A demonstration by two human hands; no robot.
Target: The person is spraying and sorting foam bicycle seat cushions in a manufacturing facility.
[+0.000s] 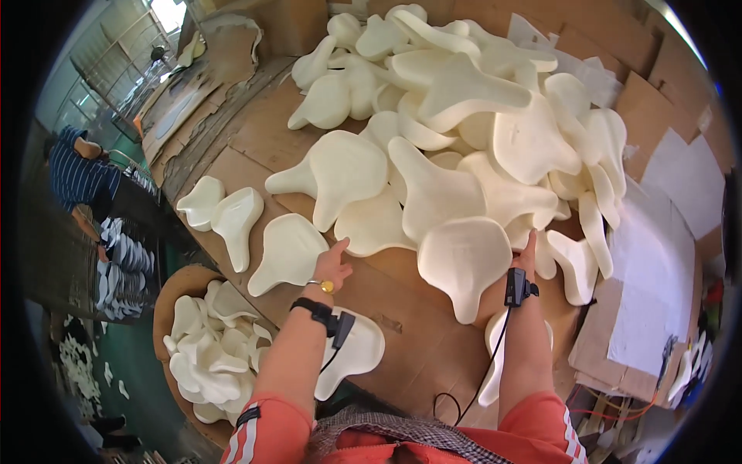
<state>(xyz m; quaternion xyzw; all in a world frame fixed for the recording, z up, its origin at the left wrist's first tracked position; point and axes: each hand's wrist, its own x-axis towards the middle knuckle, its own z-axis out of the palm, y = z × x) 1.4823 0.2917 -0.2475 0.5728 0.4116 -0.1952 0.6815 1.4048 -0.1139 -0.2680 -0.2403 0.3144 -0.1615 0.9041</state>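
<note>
Many cream foam pads shaped like bicycle saddles lie on the cardboard-covered table. My left hand (334, 267) is over the cardboard with its fingers apart, beside the right edge of one foam pad (287, 251); nothing shows in it. At the right edge of another pad (465, 259), its narrow nose turned toward me, is my right hand (528, 257). A finger there is stretched out, and the rest is partly hidden by a black wrist device (518, 288). Whether that hand touches the pad I cannot tell. Two further pads lie partly beneath my forearms, one (357, 348) by the left.
A large heap of pads (464, 85) covers the table's far side. Two small pads (232, 220) lie near its left edge. Below left stands a round brown bin (164, 309) full of pads. White sheets (649, 286) lie at right. Another person (85, 178) stands at far left.
</note>
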